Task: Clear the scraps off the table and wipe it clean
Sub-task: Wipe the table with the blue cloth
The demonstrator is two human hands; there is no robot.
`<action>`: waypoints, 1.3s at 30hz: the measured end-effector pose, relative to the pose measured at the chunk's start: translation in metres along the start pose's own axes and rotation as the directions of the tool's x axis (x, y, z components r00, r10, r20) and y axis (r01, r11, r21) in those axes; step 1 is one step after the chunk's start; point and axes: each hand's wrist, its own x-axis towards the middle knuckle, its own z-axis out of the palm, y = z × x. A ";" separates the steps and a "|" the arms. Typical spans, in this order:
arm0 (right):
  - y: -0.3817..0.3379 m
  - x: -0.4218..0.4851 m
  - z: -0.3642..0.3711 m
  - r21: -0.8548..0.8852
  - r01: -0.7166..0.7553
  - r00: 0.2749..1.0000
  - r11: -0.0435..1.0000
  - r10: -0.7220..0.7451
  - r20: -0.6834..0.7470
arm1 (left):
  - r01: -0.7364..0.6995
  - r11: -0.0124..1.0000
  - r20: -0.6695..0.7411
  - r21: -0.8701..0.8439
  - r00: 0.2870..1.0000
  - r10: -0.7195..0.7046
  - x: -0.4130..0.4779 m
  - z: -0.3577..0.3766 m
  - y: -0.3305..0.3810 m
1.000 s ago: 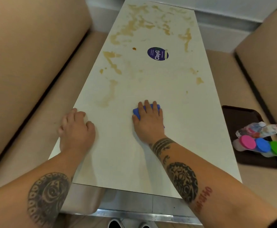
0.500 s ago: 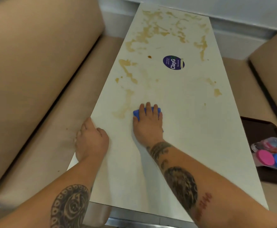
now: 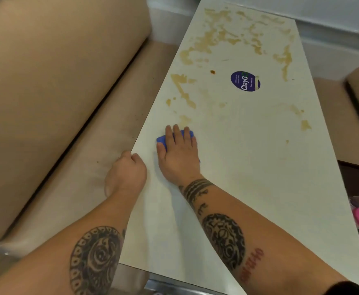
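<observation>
The right hand [image 3: 177,155] is pressing flat, fingers straight, on the soft blue cloth [image 3: 160,139] at centre-left; it probably needs pressing from above.

Two hands [image 3: 177,154], one blue cloth [image 3: 162,139], one table [image 3: 249,167], one round sticker [image 3: 245,81].

Soft, even indoor light — faint shadows under both forearms; wide-angle bending at the edges, slight blur throughout.

- Table [image 3: 249,167]: smooth, matt off-white laminate, blotched with dried brownish stains [image 3: 217,37].
- Bench seat [image 3: 67,177]: matt beige upholstery, faintly creased.
- Cloth [image 3: 163,139]: soft blue fabric.
- Sticker [image 3: 245,81]: glossy dark-blue oval.
</observation>
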 end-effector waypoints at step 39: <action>0.059 0.038 -0.009 -0.015 0.125 0.987 0.992 -0.126 -0.096 | -0.100 0.994 0.007 0.053 0.995 0.099 0.045 0.015 0.031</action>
